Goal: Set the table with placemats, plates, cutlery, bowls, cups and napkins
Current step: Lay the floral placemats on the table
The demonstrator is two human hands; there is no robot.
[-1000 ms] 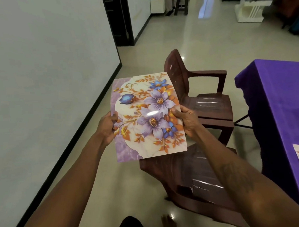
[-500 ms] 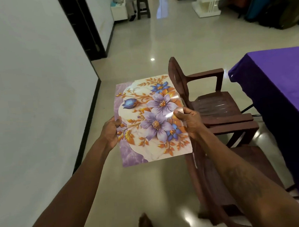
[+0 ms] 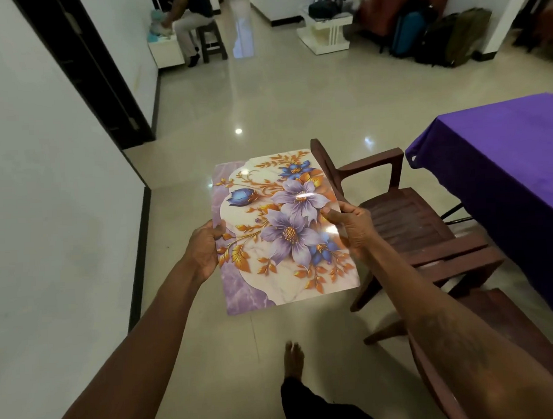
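Placemat: a glossy rectangular floral placemat (image 3: 282, 234), purple and blue flowers with orange leaves on a cream and lilac ground. I hold it up in the air in front of me, above the pale tiled floor (image 3: 263, 92). It is left of the chairs and well apart from the table.
Left hand: my left hand (image 3: 204, 247) grips the mat's left edge, thumb on the printed face and fingers curled under it.
Right hand: my right hand (image 3: 353, 226) pinches the right edge, thumb pressed on top and fingers behind the sheet.
Table: the table under a purple cloth (image 3: 501, 155) stands at the right, and only one corner of it shows.
Chairs: a dark brown plastic armchair (image 3: 405, 216) sits between the mat and the table. A second brown chair (image 3: 496, 342) is nearer, under my right forearm.
Done so far: I judge this an early stage, since I am carrying a placemat that is not yet laid. With so little of the table in view, I cannot tell what already lies on it.
Left to do: this mat has to go flat on the cloth. Plates, cutlery, bowls, cups and napkins follow, and none of them shows here.
Far end: a person sits on a stool (image 3: 211, 44) by the far left wall, and bags (image 3: 435, 37) are stacked at the far right.
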